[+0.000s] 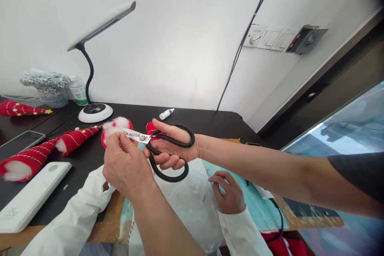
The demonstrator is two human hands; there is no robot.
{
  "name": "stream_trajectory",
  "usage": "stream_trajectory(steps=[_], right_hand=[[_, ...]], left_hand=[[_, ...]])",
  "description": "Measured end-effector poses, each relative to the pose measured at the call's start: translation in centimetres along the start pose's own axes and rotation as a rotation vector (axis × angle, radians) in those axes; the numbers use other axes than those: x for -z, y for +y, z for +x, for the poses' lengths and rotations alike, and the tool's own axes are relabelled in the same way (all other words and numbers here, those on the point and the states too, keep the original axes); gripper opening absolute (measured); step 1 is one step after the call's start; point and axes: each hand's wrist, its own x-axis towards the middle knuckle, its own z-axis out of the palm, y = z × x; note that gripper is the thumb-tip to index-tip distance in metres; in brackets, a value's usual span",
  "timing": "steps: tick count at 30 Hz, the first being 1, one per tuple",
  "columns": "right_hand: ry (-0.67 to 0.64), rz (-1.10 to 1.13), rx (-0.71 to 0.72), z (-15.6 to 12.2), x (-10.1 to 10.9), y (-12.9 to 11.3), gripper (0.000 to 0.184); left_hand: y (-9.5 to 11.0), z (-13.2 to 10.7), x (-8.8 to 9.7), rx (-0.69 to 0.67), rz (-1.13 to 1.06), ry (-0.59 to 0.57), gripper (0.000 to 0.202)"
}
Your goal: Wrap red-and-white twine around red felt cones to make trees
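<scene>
My right hand (172, 148) reaches in from the right with its fingers through the black handles of a pair of scissors (168, 156). The short steel blades point left at a small red fabric piece with white stuffing (115, 125). My left hand (126, 164) is closed in a pinch on that piece, just under the blade tips. Both hands hover above the dark desk (198, 118). Another person's hand (228, 196) in a white sleeve rests curled below my right forearm.
Two red striped stuffed cones (76, 138) (25, 162) lie at left, a third (18, 109) at far left. A white power bank (30, 198), a phone (21, 142), a desk lamp (94, 112), a small glue bottle (166, 113) and a clear plastic bag (192, 204) sit around.
</scene>
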Motion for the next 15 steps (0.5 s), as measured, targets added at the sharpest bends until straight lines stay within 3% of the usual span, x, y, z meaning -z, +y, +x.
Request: stream_trajectory(steps=[6, 9, 12, 15], right_hand=[[0.028, 0.032, 0.025, -0.3, 0.3, 0.4, 0.069], [0.128, -0.085, 0.026, -1.5, -0.7, 1.2, 0.072], [0.386, -0.386, 0.142, -3.6, -1.9, 3.4, 0.071], [0.897, -0.92, 0.354, -4.2, -2.1, 5.8, 0.063]], left_hand=[[0.1, -0.1, -0.1, 0.074, -0.03, 0.026, 0.022], [0.2, 0.0, -0.1, 0.092, -0.086, 0.098, 0.024], [1.2, -0.6, 0.0, 0.155, -0.127, 0.219, 0.029], [2.1, -2.2, -0.1, 0.154, -0.169, 0.323, 0.03]])
